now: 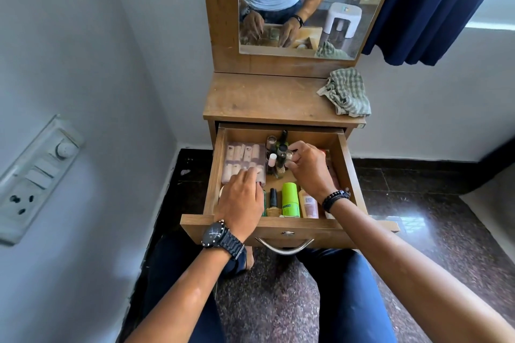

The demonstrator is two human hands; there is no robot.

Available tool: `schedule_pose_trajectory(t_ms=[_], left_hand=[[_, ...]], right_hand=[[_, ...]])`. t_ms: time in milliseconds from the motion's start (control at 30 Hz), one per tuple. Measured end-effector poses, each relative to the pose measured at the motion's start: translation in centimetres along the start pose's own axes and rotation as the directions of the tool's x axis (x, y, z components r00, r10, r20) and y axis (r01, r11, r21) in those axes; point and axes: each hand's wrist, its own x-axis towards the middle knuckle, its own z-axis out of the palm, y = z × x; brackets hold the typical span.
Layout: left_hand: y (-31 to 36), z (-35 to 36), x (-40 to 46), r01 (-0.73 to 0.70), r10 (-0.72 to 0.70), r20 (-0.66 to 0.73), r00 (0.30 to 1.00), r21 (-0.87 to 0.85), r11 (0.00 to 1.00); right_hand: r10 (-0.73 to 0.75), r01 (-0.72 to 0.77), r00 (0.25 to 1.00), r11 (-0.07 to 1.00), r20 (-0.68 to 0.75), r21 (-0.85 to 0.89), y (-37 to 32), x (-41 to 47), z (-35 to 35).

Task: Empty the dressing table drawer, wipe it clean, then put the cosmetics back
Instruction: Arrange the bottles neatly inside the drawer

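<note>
The wooden drawer (347, 175) of the dressing table stands pulled out, with cosmetics inside. A clear pouch of pale tubes (242, 156) lies at its left. My left hand (241, 200) reaches down onto the pouch's near end, fingers curled at its edge. Small upright bottles (274, 159) cluster in the middle. My right hand (306, 167) pinches a small clear bottle (289, 154) among them. Along the front lie a dark-capped nail polish (273, 202), a green tube (289, 200) and a peach tube (308, 203).
A checked green cloth (347, 92) lies crumpled on the right of the table top (264, 100). The mirror (306, 3) stands behind it. A wall with a switch panel (36, 175) is at the left, a blue curtain (434, 5) at the right.
</note>
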Motion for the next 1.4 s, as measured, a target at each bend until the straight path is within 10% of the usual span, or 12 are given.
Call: schedule_pose_trajectory(t_ms=[200, 533, 1133, 1400], left_hand=[[-0.2, -0.1, -1.9, -0.237, 0.242, -0.042, 0.969, 0.095, 0.967], [-1.7, 0.2, -3.5, -0.313, 0.234, 0.224, 0.946, 0.449, 0.837], [-2.4, 1.5, 10.3, -0.267, 0.197, 0.188, 0.962, 0.514, 0.815], [-3.7, 3.1, 15.0, -0.268, 0.250, 0.100, 0.963, 0.458, 0.848]], right_hand=[[-0.021, 0.013, 0.998, 0.990, 0.060, 0.142, 0.2, -5.1, -3.4], [-0.038, 0.143, 0.944, 0.942, 0.329, -0.302, 1.6, -10.8, -5.5], [-0.125, 0.197, 0.961, 0.934, 0.245, -0.297, 3.2, 2.5, -4.0], [-0.240, 0.203, 0.970, 0.883, -0.036, -0.423, 5.1, 5.6, -0.9]])
